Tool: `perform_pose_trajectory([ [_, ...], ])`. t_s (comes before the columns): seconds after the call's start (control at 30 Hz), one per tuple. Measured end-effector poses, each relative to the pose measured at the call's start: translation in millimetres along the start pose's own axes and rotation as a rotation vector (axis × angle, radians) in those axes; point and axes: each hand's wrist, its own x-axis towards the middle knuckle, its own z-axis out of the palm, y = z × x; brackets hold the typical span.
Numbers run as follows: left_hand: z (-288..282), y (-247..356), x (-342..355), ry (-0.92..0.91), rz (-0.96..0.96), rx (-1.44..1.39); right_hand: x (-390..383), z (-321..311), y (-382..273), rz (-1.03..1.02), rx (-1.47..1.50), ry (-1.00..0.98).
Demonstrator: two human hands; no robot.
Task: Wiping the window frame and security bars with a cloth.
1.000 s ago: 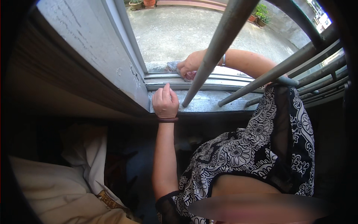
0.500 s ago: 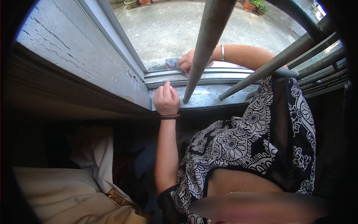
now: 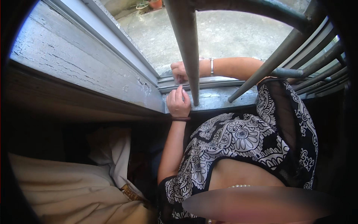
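My right hand (image 3: 179, 70) reaches around the outer side of a grey metal bar (image 3: 182, 44) to the window track (image 3: 216, 83). Its fingers are bent down and closed on a grey cloth (image 3: 180, 79), of which only a small bit shows beneath them. Just on the near side of the track, my left hand (image 3: 178, 103) rests over the inner sill (image 3: 214, 99). Its fingers are curled, the index finger pointing at the track. Its palm is hidden, so I cannot tell what, if anything, it holds. The two hands are close together but apart.
A white frame with cracked paint (image 3: 89, 59) rises on the left. More metal bars (image 3: 264, 56) cross at the right, around my right arm. Beige fabric (image 3: 71, 186) is draped at lower left. Outside lies a concrete yard (image 3: 160, 35) with flowerpots (image 3: 155, 4).
The view has shifted, so the window corner and bars sit differently. My right hand has come nearer to my left hand and onto the track. The cloth now shows much less.
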Motion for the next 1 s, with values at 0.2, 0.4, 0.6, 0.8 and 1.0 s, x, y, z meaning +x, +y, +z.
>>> perform_pose_trajectory([
  [0.2,-2,4,4,0.038,0.003,-0.04,9,-10,-10,-0.024,-0.094,0.003],
  [0.4,6,12,2,0.104,0.004,-0.054,47,26,-4,-0.012,-0.263,0.198],
  [0.6,6,9,-6,0.082,-0.078,-0.047,34,-11,-42,0.225,-0.235,-0.112],
  [0.8,-8,9,-3,0.12,-0.079,-0.072,21,-6,-44,0.126,-0.407,-0.096],
  [1.0,-11,11,9,0.081,-0.053,-0.096,52,12,-18,0.043,-0.207,0.18],
])
